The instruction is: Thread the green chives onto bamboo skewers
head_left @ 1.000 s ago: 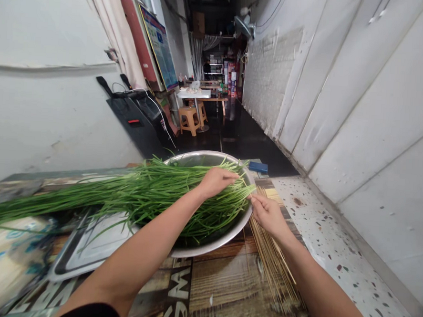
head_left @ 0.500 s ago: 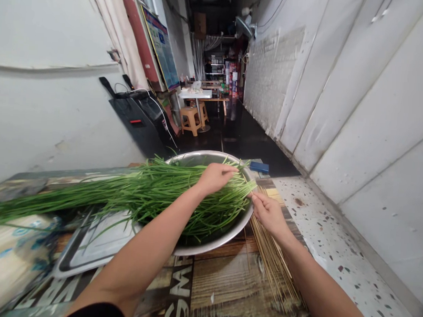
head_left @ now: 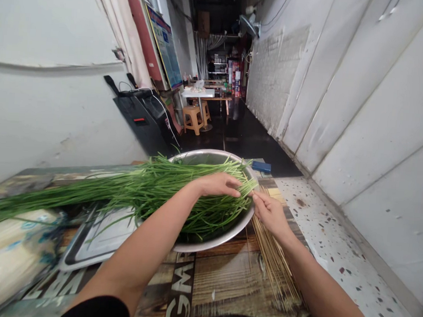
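A large heap of green chives (head_left: 167,184) lies across a metal basin (head_left: 224,243), with the long leaves trailing off to the left and the pale stem ends at the right rim. My left hand (head_left: 219,184) reaches over the chives near those stem ends, its thumb and fingers apart. At the basin's right rim my right hand (head_left: 271,212) is closed in a pinch on a thin bamboo skewer, of which only a short piece shows beside the pale stems. Below this hand many bamboo skewers (head_left: 275,263) lie loosely side by side on the wood-patterned table (head_left: 222,278).
Left of the basin are a white tray (head_left: 103,233) and a plastic-wrapped pale package (head_left: 15,256). A small blue box (head_left: 261,167) sits behind the basin's right rim. Farther off stand a small table (head_left: 201,94), stools (head_left: 192,118) and a black machine (head_left: 142,118).
My left hand has moved slightly down and toward the right hand, and its fingers have spread from a pinch. My right hand keeps its pinch at the rim.
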{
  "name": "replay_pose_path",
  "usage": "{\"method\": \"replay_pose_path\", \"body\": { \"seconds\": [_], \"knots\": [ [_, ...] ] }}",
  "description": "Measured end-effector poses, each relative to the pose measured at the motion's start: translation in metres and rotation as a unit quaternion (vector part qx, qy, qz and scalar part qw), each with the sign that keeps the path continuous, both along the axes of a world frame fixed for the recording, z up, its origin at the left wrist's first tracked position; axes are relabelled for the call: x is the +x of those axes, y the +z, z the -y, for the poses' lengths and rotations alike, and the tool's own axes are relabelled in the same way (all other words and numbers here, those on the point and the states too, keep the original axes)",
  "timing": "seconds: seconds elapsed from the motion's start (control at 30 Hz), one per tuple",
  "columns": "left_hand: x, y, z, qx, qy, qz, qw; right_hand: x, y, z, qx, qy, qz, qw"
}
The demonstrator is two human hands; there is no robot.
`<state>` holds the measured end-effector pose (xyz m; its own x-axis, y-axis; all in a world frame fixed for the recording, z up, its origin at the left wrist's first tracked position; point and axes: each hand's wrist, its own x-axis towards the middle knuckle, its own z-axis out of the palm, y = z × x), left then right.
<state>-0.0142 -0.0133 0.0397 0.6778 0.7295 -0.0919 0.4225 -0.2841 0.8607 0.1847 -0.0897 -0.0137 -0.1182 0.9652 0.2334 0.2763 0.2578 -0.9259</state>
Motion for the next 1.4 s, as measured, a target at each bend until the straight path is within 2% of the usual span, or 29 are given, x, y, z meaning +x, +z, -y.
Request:
{"method": "replay_pose_path", "body": {
  "seconds": [0.2, 0.3, 0.4, 0.53, 0.7, 0.8, 0.9, 0.93, 1.0, 1.1, 1.27, 1.4],
  "knots": [
    [-0.001, -0.001, -0.001, -0.030, 0.064, -0.006, 0.997, -0.002, 0.001, 0.001, -0.018, 0.013, -0.025, 0.999],
    [0.000, -0.008, -0.002, -0.041, 0.049, -0.008, 0.998, -0.002, 0.001, 0.002, -0.014, 0.023, -0.023, 0.999],
    [0.000, -0.015, -0.004, -0.087, 0.026, -0.007, 0.996, -0.002, 0.001, 0.004, -0.004, 0.028, -0.012, 1.000],
    [-0.001, -0.017, -0.007, -0.110, -0.015, 0.019, 0.994, -0.003, 0.002, 0.006, 0.006, 0.035, 0.000, 0.999],
    [-0.001, -0.014, -0.009, -0.083, -0.022, 0.019, 0.996, -0.003, 0.003, 0.006, 0.005, 0.026, 0.002, 1.000],
    [-0.004, -0.005, -0.007, -0.044, 0.036, 0.016, 0.998, -0.003, 0.003, 0.004, -0.002, 0.013, -0.005, 1.000],
    [-0.014, 0.011, -0.003, 0.061, 0.110, -0.027, 0.992, -0.002, 0.003, 0.002, -0.018, 0.004, -0.026, 0.999],
    [-0.018, 0.017, -0.001, 0.078, 0.102, -0.061, 0.990, -0.002, 0.003, 0.002, -0.024, 0.004, -0.032, 0.999],
    [-0.023, 0.024, 0.002, 0.066, 0.048, -0.144, 0.986, -0.002, 0.003, 0.001, -0.032, 0.006, -0.037, 0.999],
    [-0.020, 0.025, 0.005, 0.069, -0.003, -0.239, 0.969, -0.002, 0.005, 0.002, -0.035, 0.006, -0.040, 0.999],
    [-0.008, 0.019, 0.007, 0.105, -0.028, -0.241, 0.964, -0.004, 0.006, 0.003, -0.035, -0.001, -0.042, 0.998],
    [-0.019, 0.025, 0.006, 0.081, -0.037, -0.220, 0.972, -0.003, 0.004, 0.001, -0.035, 0.000, -0.040, 0.999]
  ]
}}
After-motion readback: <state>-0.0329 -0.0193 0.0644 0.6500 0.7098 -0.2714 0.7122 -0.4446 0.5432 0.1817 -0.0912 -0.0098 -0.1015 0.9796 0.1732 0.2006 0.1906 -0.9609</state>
